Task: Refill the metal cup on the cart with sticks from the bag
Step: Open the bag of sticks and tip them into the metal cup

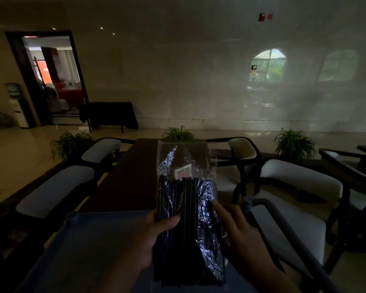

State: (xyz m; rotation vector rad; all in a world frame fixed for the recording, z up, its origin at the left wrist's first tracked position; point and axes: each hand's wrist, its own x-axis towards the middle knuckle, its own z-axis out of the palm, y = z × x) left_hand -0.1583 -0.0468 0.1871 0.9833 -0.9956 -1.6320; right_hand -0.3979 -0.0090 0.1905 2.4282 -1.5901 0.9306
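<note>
**Bag of sticks held up, still to be opened**

A clear bag is held upright above the blue cart. Dark sticks fill its lower part; the top is empty film. The left hand is closed around the bag's left edge, thumb across the front. The right hand is laid half-open against the right side. The mouth should be opened upward so nothing spills. The metal cup is not seen.

Left hand clasped, thumb across; right hand fingers extended.
</note>
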